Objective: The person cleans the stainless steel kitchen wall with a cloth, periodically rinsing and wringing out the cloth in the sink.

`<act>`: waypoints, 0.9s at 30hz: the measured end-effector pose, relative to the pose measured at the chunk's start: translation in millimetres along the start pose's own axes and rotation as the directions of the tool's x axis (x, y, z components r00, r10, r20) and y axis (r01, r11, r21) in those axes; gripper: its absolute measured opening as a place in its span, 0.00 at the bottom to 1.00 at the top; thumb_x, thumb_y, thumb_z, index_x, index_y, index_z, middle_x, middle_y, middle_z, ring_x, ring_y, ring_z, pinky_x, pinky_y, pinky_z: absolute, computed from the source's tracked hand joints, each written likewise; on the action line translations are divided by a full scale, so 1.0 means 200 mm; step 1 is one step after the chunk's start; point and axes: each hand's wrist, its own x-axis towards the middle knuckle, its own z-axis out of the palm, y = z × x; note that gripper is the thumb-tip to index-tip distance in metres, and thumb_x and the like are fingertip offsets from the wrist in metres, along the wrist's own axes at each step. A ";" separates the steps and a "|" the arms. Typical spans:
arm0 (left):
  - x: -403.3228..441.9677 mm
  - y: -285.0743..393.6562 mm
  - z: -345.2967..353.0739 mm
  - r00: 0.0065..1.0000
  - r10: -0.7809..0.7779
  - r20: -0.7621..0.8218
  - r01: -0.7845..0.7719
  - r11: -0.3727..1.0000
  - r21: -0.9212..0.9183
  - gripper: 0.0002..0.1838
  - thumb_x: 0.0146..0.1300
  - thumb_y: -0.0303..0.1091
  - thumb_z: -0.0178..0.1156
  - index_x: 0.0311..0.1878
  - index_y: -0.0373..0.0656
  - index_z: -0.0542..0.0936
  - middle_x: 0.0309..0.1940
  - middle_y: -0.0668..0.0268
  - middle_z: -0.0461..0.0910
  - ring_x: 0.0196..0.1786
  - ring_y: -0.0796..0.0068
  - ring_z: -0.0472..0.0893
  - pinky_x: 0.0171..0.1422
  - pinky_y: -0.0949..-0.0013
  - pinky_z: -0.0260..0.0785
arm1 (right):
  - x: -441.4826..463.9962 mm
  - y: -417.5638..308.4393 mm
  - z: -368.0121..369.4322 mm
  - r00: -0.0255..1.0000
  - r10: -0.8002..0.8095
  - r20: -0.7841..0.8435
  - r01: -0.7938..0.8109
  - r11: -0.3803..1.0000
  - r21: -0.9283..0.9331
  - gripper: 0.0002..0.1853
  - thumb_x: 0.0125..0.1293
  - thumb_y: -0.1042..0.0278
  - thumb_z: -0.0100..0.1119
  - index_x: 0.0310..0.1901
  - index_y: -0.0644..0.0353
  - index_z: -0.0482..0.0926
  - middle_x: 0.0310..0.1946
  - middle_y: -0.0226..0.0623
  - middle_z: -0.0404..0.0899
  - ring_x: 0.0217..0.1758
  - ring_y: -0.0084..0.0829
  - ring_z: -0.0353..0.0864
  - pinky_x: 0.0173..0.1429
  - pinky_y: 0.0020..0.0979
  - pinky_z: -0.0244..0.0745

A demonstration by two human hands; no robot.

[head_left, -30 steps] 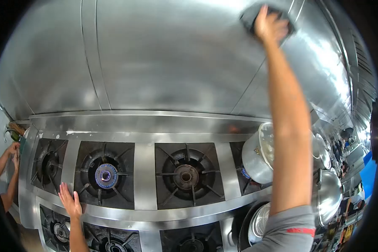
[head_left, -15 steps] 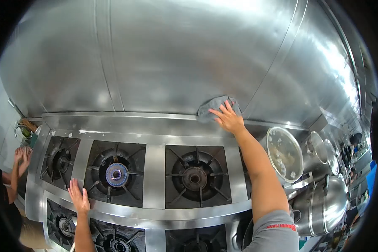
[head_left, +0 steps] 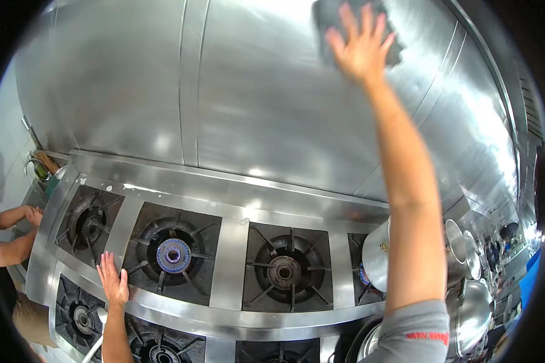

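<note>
My right hand (head_left: 363, 51) is high on the steel wall panel (head_left: 272, 109), holding a grey cloth (head_left: 328, 18) flat against it under the palm. Its fingers are spread over the cloth and slightly blurred. Low on the left, my left hand (head_left: 114, 284) rests open on the steel frame of the stove (head_left: 231, 260), between two burners and with nothing in it. Just to its right is a burner (head_left: 173, 256) with a ring of small blue flames.
A large pot (head_left: 376, 257) stands over a lit burner beside my right forearm. More steel pots (head_left: 473, 314) are further right. At the left edge, another person's hands (head_left: 33, 215) are close to the stove's end. An unlit burner (head_left: 284, 272) lies in the middle.
My right hand and the cloth have moved from the wall's bottom ledge far up the panel. My left hand stays on the stove. The other person's hands have lowered.
</note>
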 end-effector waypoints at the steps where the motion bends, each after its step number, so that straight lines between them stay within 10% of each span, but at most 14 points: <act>1: 0.00 0.01 -0.01 1.000 0.007 -0.003 -0.007 1.000 0.000 0.34 0.70 0.52 0.44 0.74 0.42 0.58 0.76 0.57 0.55 0.80 0.59 0.48 0.81 0.49 0.30 | -0.20 -0.16 -0.08 0.991 -0.086 0.098 0.078 0.994 0.081 0.35 0.65 0.38 0.53 0.72 0.33 0.61 0.77 0.41 0.48 0.78 0.58 0.42 0.71 0.73 0.38; 5: -0.01 0.03 -0.02 1.000 -0.016 0.004 0.016 1.000 0.014 0.34 0.71 0.52 0.44 0.74 0.42 0.58 0.76 0.57 0.55 0.80 0.59 0.47 0.81 0.49 0.29 | -1.00 -0.44 -0.25 0.567 -0.399 0.721 0.261 0.917 0.302 0.33 0.66 0.50 0.55 0.72 0.18 0.57 0.77 0.26 0.50 0.80 0.49 0.41 0.76 0.65 0.40; 9: -0.02 0.00 -0.03 1.000 -0.010 0.019 0.010 1.000 0.019 0.35 0.70 0.53 0.43 0.74 0.42 0.57 0.77 0.57 0.53 0.80 0.59 0.46 0.81 0.48 0.28 | -1.31 -0.28 -0.30 0.246 -0.421 0.873 0.229 0.900 0.370 0.29 0.70 0.54 0.49 0.72 0.26 0.58 0.75 0.33 0.55 0.80 0.49 0.44 0.79 0.60 0.37; 11: -0.01 0.00 -0.02 0.999 0.005 -0.036 -0.004 0.999 0.041 0.36 0.70 0.54 0.44 0.74 0.41 0.58 0.77 0.56 0.52 0.80 0.58 0.46 0.81 0.47 0.28 | -1.28 -0.11 -0.33 0.462 -0.093 0.882 0.113 0.993 0.046 0.28 0.71 0.56 0.46 0.73 0.35 0.59 0.74 0.42 0.56 0.79 0.54 0.45 0.77 0.63 0.38; 13: -0.02 0.00 -0.03 1.000 -0.006 -0.003 0.006 1.000 0.022 0.37 0.69 0.55 0.44 0.74 0.40 0.58 0.77 0.56 0.51 0.80 0.57 0.46 0.81 0.46 0.28 | -1.27 0.19 -0.15 0.863 -0.008 0.505 0.150 0.959 -0.241 0.35 0.70 0.51 0.47 0.76 0.47 0.53 0.76 0.49 0.50 0.78 0.62 0.44 0.75 0.65 0.40; 16: 0.00 0.00 -0.05 0.995 0.031 -0.091 -0.035 0.999 -0.039 0.37 0.69 0.57 0.43 0.73 0.40 0.59 0.77 0.54 0.51 0.80 0.55 0.47 0.80 0.44 0.29 | -0.50 0.27 -0.07 0.719 0.578 0.386 -0.582 0.805 -0.120 0.47 0.65 0.25 0.40 0.78 0.39 0.37 0.78 0.56 0.33 0.79 0.62 0.34 0.75 0.62 0.38; 18: 0.00 0.00 -0.05 0.996 0.020 -0.083 -0.025 0.998 -0.059 0.37 0.69 0.57 0.43 0.73 0.40 0.59 0.77 0.54 0.52 0.79 0.55 0.47 0.80 0.44 0.29 | -0.02 0.20 0.07 0.669 0.707 0.230 -0.716 0.696 -0.059 0.49 0.61 0.19 0.34 0.78 0.38 0.41 0.78 0.54 0.34 0.79 0.61 0.34 0.76 0.60 0.36; 22: 0.01 0.00 -0.05 0.996 0.011 -0.086 -0.016 0.998 -0.057 0.37 0.69 0.57 0.43 0.73 0.41 0.60 0.76 0.54 0.52 0.79 0.55 0.48 0.80 0.44 0.29 | 0.45 -0.54 0.23 0.980 0.199 0.003 -0.197 0.970 -0.140 0.38 0.65 0.29 0.42 0.74 0.33 0.55 0.77 0.45 0.46 0.78 0.59 0.43 0.73 0.65 0.44; 23: 0.02 -0.01 -0.04 0.996 0.025 -0.083 -0.029 0.999 -0.043 0.37 0.69 0.57 0.43 0.73 0.41 0.60 0.76 0.54 0.52 0.79 0.55 0.48 0.80 0.44 0.29 | 0.42 -0.89 0.13 0.956 0.137 0.259 -0.066 0.962 -0.264 0.35 0.73 0.38 0.33 0.77 0.41 0.45 0.80 0.38 0.36 0.82 0.43 0.32 0.79 0.53 0.24; 27: -0.01 0.00 0.01 0.996 0.042 -0.077 -0.042 0.999 0.010 0.36 0.70 0.56 0.43 0.73 0.41 0.60 0.77 0.55 0.52 0.80 0.55 0.47 0.79 0.44 0.28 | -0.08 -1.57 -0.04 0.876 -0.265 0.403 0.171 0.952 0.254 0.32 0.71 0.46 0.42 0.75 0.45 0.57 0.79 0.38 0.43 0.81 0.45 0.39 0.78 0.59 0.34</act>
